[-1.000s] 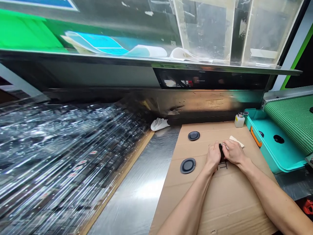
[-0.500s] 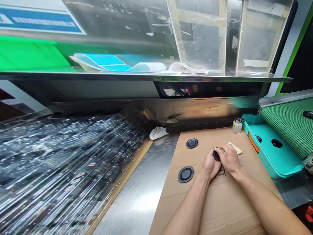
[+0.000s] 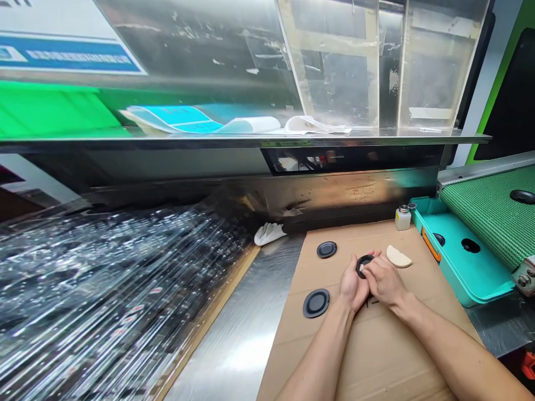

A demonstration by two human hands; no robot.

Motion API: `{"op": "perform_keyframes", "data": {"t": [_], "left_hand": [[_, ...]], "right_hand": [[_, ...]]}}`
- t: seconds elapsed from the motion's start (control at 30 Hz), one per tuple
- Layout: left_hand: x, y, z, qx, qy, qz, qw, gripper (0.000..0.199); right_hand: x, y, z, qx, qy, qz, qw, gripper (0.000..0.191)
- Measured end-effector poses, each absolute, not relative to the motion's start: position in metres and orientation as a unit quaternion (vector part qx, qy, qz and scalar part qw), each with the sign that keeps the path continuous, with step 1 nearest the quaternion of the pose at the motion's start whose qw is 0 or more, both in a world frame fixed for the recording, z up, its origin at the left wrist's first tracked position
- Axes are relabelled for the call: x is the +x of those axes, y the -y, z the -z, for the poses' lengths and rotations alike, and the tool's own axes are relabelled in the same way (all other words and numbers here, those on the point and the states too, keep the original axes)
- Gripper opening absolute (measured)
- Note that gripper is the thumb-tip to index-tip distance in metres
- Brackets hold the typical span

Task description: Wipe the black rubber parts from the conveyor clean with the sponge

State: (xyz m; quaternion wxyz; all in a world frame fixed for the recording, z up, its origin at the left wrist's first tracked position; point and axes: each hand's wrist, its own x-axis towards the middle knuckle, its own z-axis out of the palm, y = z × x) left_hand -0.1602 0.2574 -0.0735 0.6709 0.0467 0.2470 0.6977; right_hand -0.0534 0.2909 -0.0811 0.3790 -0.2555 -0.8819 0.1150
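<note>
Black round disc [image 3: 364, 263] sits gripped between both hands, above a cardboard sheet [image 3: 388, 356] on the desk [image 3: 234, 334]; the left hand [image 3: 353, 289] cups it while the right hand [image 3: 383, 281] closes over it. Two similar discs [image 3: 326, 249] [image 3: 316, 303] lie nearby, a cream pad [image 3: 398, 257] just beyond.

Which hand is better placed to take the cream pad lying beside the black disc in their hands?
Right, probably. The right hand lies closest to the cream pad, with nothing between them, while the left hand sits farther off, with the black disc and the right hand in its way.
</note>
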Motion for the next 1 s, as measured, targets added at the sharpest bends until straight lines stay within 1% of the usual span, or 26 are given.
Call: {"op": "perform_keyframes", "data": {"t": [0.13,0.27,0.37,0.53,0.63,0.7,0.77,0.87,1.0], "left_hand": [[-0.159,-0.258,0.073,0.04,-0.25,-0.706,0.662,0.044],[-0.161,-0.256,0.072,0.047,-0.258,-0.706,0.658,0.044],[-0.161,-0.254,0.072,0.048,-0.255,-0.707,0.658,0.041],[-0.153,-0.257,0.076,0.057,-0.242,-0.722,0.646,0.034],[-0.153,-0.259,0.077,0.053,-0.266,-0.733,0.623,0.035],[-0.153,-0.259,0.077,0.05,-0.28,-0.736,0.615,0.037],[-0.153,-0.258,0.076,0.052,-0.288,-0.734,0.613,0.038],[-0.151,-0.258,0.077,0.065,-0.284,-0.737,0.61,0.037],[-0.149,-0.26,0.08,0.071,-0.249,-0.749,0.61,0.037]], "right_hand": [[-0.052,-0.292,0.082,-0.311,0.868,-0.08,0.379,0.025],[-0.052,-0.283,0.08,-0.249,0.897,-0.095,0.352,0.019],[-0.054,-0.28,0.078,-0.226,0.911,-0.088,0.333,0.021],[-0.061,-0.292,0.076,-0.312,0.88,-0.024,0.358,0.022],[-0.06,-0.294,0.08,-0.363,0.865,0.0,0.348,0.02],[-0.058,-0.291,0.085,-0.369,0.866,-0.014,0.336,0.017],[-0.056,-0.288,0.088,-0.342,0.88,-0.05,0.325,0.014],[-0.057,-0.289,0.09,-0.329,0.877,-0.073,0.341,0.015],[-0.064,-0.302,0.085,-0.373,0.848,-0.047,0.374,0.02]]}}
